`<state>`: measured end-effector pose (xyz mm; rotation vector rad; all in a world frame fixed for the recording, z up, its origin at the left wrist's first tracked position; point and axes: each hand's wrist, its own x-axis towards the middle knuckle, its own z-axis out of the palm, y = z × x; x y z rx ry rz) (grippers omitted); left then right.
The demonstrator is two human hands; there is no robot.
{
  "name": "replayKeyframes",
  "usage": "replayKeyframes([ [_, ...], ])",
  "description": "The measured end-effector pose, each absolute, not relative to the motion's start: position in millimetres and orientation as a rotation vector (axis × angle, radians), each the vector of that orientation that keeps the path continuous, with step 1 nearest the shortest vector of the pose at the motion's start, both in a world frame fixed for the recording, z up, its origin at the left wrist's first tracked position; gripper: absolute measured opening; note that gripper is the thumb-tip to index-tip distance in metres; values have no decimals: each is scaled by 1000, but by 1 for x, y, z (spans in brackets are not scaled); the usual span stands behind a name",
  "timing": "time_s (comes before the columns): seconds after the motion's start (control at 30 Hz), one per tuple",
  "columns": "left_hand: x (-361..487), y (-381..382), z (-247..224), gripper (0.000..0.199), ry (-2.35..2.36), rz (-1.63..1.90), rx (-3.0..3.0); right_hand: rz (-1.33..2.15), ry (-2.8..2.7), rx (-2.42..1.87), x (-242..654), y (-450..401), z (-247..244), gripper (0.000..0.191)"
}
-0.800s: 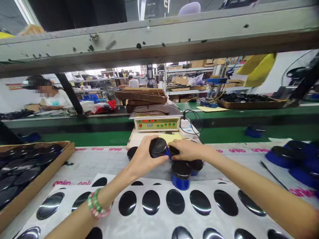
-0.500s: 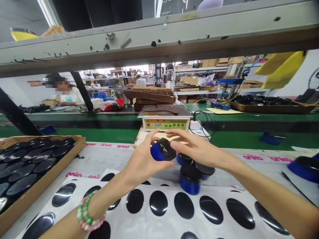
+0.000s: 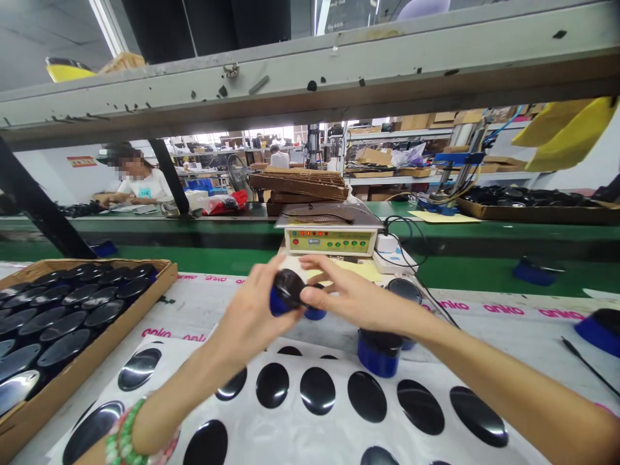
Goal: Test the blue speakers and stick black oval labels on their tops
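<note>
My left hand [image 3: 256, 300] is wrapped around a round blue and black part [image 3: 285, 294], held tilted above the table. The fingers of my right hand [image 3: 334, 287] are bent at that part's right side, with the thumb against its black face. Close behind, a second blue part [image 3: 316, 311] shows partly between my hands. Under my right forearm stands another blue and black part [image 3: 378, 354]. White sheets [image 3: 264, 433] carrying rows of shiny black ovals [image 3: 318, 391] lie below my hands.
A cardboard tray [image 3: 145, 313] of black-topped parts sits at left. Behind my hands is a control box [image 3: 332, 242] with lit buttons and cables. A blue part [image 3: 537, 271] lies on the green belt [image 3: 475, 258]. A person [image 3: 140, 184] sits at back left.
My hands and the held part have shifted left in view. The part's black face now shows more fully, and my right thumb has come against it. The camera view has turned slightly left.
</note>
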<state>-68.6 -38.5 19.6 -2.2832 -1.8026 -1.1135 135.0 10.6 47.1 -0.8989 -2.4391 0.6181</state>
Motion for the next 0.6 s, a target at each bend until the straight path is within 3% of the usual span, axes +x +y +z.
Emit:
replayKeyframes([
  [0.1,-130,-20,4,64,-2086,-1009,-1938,420,-2546,-1174,161,32,36,60],
  [0.3,-216,1,-25,49,-2298,-804,-1895,156,-2765,-1501,194,52,3,36],
  [0.4,-191,6,-25,53,-2176,-753,-2002,197,-2848,-1400,186,53,1,36],
  [0.53,-115,10,-22,54,-1767,-679,-2456,329,-2866,-1265,181,57,8,63],
  [0.6,-81,10,-21,49,-1581,-665,-2612,358,-2827,-1293,193,60,12,65],
])
